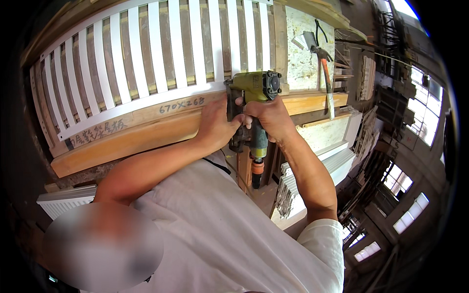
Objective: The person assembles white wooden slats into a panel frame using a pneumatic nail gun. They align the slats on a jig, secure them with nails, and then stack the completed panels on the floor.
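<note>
Slatted frame (157, 49) is lying on the wooden bench (132, 149), its near rail seemingly being nailed; the next move is calling for a steady tool. Nail gun (250, 87) is overhanging the front edge, with some room rightward (a hammer (326, 75) is crossing that edge). Right hand (270, 115) is wrapping curled fingers around its handle; left hand (213, 118) is resting alongside, its finger hold hidden, so I cannot tell.

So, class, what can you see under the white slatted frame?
Brown strips, apparently wooden, show through gaps in the white slatted frame. What lies directly beneath its slats is hidden.
</note>
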`<state>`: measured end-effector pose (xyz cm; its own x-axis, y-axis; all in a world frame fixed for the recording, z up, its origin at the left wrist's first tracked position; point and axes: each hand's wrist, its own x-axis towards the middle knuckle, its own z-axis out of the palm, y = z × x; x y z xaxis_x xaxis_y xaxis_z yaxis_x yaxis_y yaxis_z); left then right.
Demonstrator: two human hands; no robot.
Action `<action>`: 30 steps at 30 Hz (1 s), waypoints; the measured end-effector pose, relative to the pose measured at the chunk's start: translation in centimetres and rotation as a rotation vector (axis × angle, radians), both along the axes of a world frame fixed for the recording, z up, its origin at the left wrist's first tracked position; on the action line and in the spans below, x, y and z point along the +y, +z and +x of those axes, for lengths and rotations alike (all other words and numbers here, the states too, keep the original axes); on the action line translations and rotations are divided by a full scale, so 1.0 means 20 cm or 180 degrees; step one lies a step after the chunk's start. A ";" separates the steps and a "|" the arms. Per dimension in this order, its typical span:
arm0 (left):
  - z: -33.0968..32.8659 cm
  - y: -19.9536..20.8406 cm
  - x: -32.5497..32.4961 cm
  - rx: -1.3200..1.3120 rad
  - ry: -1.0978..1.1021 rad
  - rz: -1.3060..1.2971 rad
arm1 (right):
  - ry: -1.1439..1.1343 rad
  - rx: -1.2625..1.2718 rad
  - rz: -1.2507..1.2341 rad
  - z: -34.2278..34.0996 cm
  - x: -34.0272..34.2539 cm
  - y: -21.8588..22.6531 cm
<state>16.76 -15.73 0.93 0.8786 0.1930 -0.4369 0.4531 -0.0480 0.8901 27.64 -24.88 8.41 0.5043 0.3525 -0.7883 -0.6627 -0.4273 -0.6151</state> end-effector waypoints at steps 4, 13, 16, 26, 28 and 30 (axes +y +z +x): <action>-0.04 -0.03 0.00 -0.0174 0.0066 0.0304 | 0.0202 -0.0094 -0.0027 -0.02 0.02 -0.02; -0.07 -0.05 0.02 -0.0235 0.0129 0.0348 | 0.0366 -0.0164 -0.0164 -0.04 0.06 -0.01; -0.09 -0.05 0.04 -0.0144 0.0065 0.0362 | 0.0254 -0.0061 -0.0148 -0.06 0.08 0.00; -0.20 -0.04 0.14 -0.0137 0.0148 0.0461 | 0.0383 -0.0078 -0.0057 -0.15 0.18 -0.01; -0.20 -0.04 0.14 -0.0176 0.0185 0.0438 | 0.0332 -0.0083 -0.0080 -0.16 0.18 -0.02; -0.21 -0.04 0.15 -0.0170 0.0199 0.0476 | 0.0325 -0.0088 -0.0064 -0.16 0.19 -0.02</action>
